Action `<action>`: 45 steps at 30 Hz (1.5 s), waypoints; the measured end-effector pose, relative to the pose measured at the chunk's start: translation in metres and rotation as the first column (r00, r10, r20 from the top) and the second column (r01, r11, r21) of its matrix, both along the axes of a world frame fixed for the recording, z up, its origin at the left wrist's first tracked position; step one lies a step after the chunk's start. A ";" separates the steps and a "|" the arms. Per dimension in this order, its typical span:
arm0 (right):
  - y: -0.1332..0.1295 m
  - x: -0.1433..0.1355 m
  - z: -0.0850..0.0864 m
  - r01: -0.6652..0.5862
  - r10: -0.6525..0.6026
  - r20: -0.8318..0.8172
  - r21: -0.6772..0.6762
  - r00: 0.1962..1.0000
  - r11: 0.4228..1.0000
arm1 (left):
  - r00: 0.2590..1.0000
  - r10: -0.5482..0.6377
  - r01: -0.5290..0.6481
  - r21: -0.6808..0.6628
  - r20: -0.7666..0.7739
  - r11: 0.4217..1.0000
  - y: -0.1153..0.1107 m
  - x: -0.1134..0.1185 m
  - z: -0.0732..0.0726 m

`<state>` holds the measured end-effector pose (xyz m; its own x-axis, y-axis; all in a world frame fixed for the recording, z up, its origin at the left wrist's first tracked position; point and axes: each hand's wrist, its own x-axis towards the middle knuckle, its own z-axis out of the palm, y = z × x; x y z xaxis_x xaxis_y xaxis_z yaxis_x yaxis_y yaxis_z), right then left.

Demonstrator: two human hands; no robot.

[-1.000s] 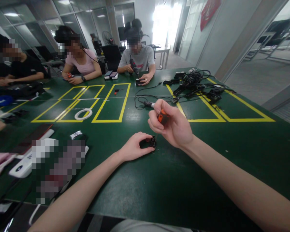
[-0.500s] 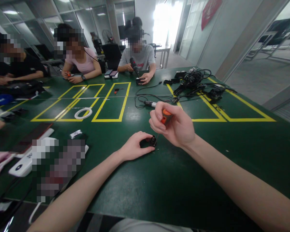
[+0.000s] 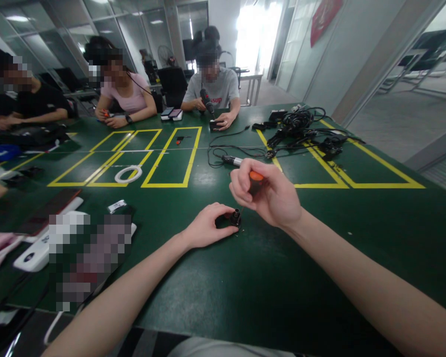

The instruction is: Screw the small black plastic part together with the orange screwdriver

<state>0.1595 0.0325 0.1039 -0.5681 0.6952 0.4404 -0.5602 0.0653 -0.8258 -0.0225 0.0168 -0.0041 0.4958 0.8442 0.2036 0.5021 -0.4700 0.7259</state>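
Note:
On the green table, my left hand pinches a small black part with a round, tube-like top between thumb and fingers, keeping it against the surface. Just above and to the right, my right hand is closed around the orange and dark handle of a screwdriver. Its thin shaft points down beside the black part; whether the tip touches it I cannot tell. A few tiny bits lie on the table by the part, too small to name.
Beyond my right hand lies a silver and black tool with a cable. Tangled black cables are heaped at the back right. To the left are a white ring and a white power bank. A person opposite holds a power screwdriver.
The screwdriver handle has turned within my right hand, so less of its orange side shows. My left hand and the black part stay in place.

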 end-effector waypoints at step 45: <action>0.003 0.005 0.002 -0.021 0.021 0.007 -0.008 1.000 1.000 | 1.000 -0.002 0.002 0.007 -0.020 1.000 -0.001 0.001 0.001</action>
